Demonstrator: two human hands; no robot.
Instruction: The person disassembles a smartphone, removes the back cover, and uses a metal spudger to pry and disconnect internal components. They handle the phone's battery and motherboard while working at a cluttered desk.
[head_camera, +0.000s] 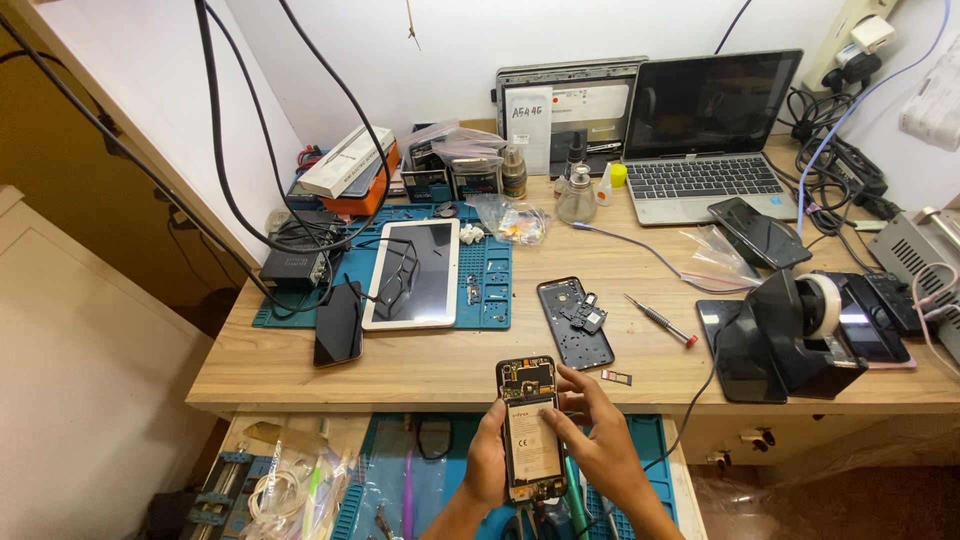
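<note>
I am at a small phone repair workshop. My wooden desk (440, 370) carries a teal repair mat (495, 275) with a white tablet (415, 272) on it, a phone back cover (573, 322) stripped of its parts, a red-tipped screwdriver (660, 320), little solvent bottles (577, 195), an open laptop (700, 135) and a black tape dispenser (800, 335). A drawer (400, 480) under the desk holds another teal mat and hand tools, and cables (240, 150) hang down from above.
</note>
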